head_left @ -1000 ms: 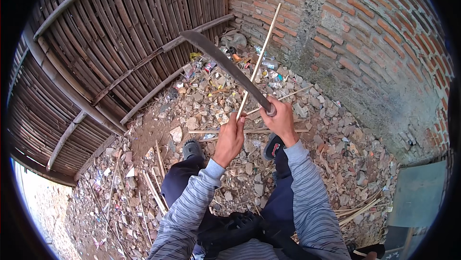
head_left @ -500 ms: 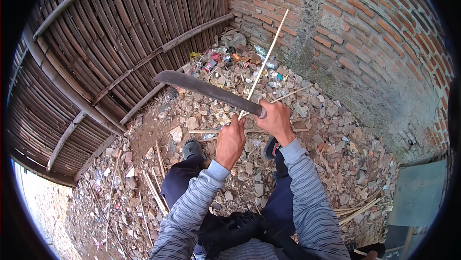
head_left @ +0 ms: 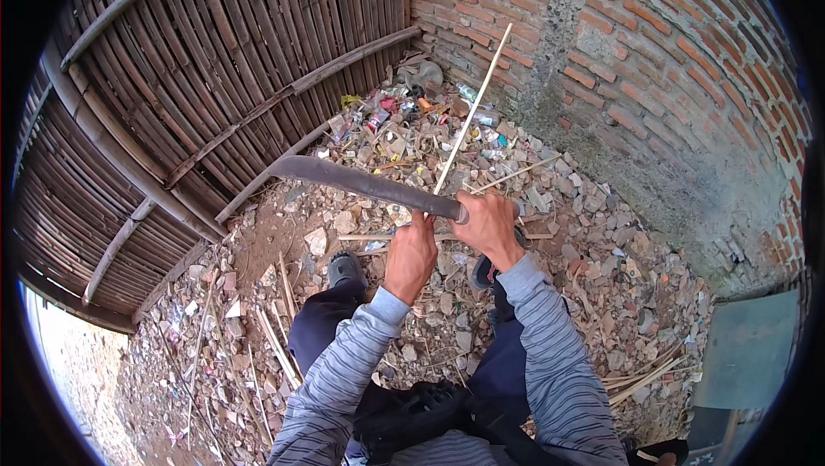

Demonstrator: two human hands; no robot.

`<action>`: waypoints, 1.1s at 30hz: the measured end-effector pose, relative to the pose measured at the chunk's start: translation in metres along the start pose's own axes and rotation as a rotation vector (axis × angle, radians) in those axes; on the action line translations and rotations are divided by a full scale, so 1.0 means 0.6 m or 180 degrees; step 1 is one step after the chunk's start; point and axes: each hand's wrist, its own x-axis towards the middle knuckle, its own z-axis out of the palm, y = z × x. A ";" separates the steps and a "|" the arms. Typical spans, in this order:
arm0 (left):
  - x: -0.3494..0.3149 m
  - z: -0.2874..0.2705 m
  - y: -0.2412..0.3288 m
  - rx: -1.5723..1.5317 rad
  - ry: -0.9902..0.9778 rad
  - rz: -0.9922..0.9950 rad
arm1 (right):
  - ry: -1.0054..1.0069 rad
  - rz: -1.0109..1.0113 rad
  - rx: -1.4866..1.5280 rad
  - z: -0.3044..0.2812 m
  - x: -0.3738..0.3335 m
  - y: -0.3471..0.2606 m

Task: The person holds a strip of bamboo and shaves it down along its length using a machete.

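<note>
My right hand (head_left: 490,225) is wrapped round the handle of a machete (head_left: 352,182). Its long dark blade reaches out to the left, with the broad curved tip farthest from me. Closed on the near end of a pale bamboo strip (head_left: 473,113) is my left hand (head_left: 411,253), just below the blade. The strip slants away from me up to the right, toward the brick wall. Near its lower end the blade crosses over the strip, hiding a short part of it. Both hands are close together in front of my body.
Rubble and stones (head_left: 593,294) cover the ground around my shoes (head_left: 346,268). Loose bamboo strips lie at the left (head_left: 279,341) and right (head_left: 646,380). Litter (head_left: 421,109) is heaped in the far corner, between a bamboo fence (head_left: 232,53) and a brick wall (head_left: 670,113).
The machete has moved lower and slightly left, with its blade now nearer my left hand along the strip. The bamboo strip has shifted slightly; my left hand has barely moved.
</note>
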 end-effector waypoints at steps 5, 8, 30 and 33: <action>-0.013 0.010 0.011 0.0055 -0.0082 0.0112 | 0.0692 0.0597 -0.0056 -0.047 0.045 0.084; -0.017 0.018 0.015 0.0025 -0.0155 0.0156 | 0.0971 0.0958 0.0022 -0.046 0.045 0.114; -0.005 0.012 0.018 0.0007 -0.0054 0.0085 | 0.0203 -0.0415 -0.0321 -0.051 0.058 0.110; -0.001 0.007 0.015 -0.0049 0.0022 0.0090 | 0.0237 -0.0521 -0.0357 -0.041 0.068 0.107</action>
